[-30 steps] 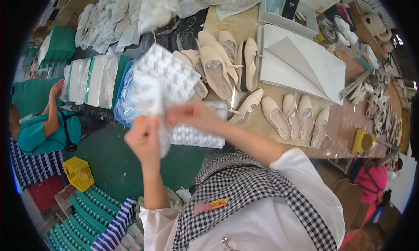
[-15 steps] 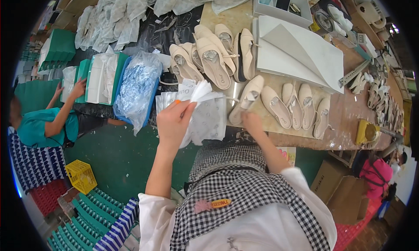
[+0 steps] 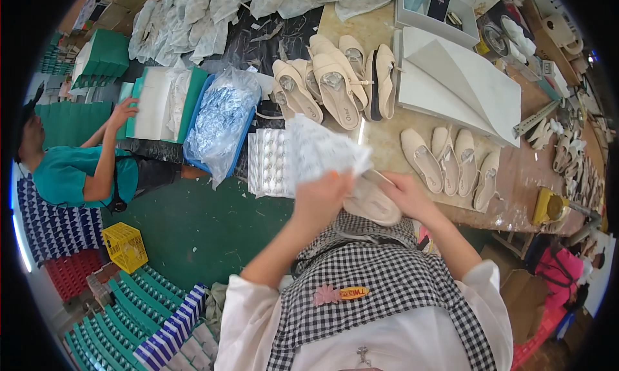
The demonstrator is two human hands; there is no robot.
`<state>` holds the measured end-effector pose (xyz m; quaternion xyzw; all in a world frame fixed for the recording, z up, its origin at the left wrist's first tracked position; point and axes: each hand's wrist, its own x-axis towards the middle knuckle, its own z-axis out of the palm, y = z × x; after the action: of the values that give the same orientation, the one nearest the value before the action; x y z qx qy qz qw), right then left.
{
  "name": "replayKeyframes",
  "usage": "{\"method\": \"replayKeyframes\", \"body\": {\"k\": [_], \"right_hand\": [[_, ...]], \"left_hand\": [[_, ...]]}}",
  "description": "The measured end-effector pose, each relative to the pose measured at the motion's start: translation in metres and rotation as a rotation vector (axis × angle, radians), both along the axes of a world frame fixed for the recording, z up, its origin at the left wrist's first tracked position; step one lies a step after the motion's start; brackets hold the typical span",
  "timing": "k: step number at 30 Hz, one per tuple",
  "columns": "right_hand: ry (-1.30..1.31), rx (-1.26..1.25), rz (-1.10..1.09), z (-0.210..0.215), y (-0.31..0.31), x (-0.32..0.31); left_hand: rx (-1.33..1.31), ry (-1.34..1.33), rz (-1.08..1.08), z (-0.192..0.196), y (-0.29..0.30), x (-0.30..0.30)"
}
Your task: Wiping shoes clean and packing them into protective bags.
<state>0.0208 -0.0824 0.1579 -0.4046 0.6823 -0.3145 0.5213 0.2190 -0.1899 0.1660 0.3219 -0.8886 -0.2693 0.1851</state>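
My left hand [image 3: 324,195], a little blurred, pinches a sheet of white printed tissue paper [image 3: 325,148] that fans out above it. In my right hand [image 3: 411,195] is a beige flat shoe [image 3: 373,204], tilted with its insole up, just in front of the table's edge. The paper's lower corner meets the shoe; whether it goes inside is hidden. A stack of the same printed paper [image 3: 265,168] lies at the table edge, left of my left hand. Right of my right hand several beige shoes [image 3: 422,161] lie in a row.
More beige shoes [image 3: 338,90] cluster farther back, beside a large white paper pile [image 3: 451,80]. On the left stand a blue tray [image 3: 193,155] with a clear plastic bag [image 3: 225,113] and a green shoebox [image 3: 187,113]. A co-worker in a teal shirt [image 3: 74,180] handles boxes there.
My left hand has moved right and down with a sheet of paper, off the stack. My right hand has lifted a shoe from the table and brought it toward me.
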Motion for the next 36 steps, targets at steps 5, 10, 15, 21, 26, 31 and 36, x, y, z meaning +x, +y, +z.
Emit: {"method": "replayKeyframes", "body": {"k": [5,10,15,21,26,31,36], "right_hand": [[-0.414,-0.053,-0.346,-0.033,-0.155,0.029],[-0.799,-0.366,0.077,-0.005,-0.177,0.088],[-0.299,-0.185,-0.051,-0.043,-0.135,0.020],[0.596,-0.219,-0.306,-0.164,-0.151,-0.031],[0.309,-0.292,-0.196,-0.060,-0.115,-0.075],[0.196,-0.042,0.059,0.032,-0.079,-0.053],[0.766,-0.322,0.214,0.008,-0.075,-0.016]], "left_hand": [[0.034,0.208,0.261,0.051,-0.025,0.030],[0.028,0.364,0.608,0.067,-0.087,0.052],[0.099,0.322,0.642,0.045,-0.090,0.051],[-0.142,0.199,0.383,0.108,-0.100,0.030],[-0.100,-0.061,0.283,0.013,-0.154,0.013],[-0.015,0.043,0.182,-0.023,-0.135,-0.004],[-0.034,0.152,0.214,-0.007,-0.116,-0.001]]}}
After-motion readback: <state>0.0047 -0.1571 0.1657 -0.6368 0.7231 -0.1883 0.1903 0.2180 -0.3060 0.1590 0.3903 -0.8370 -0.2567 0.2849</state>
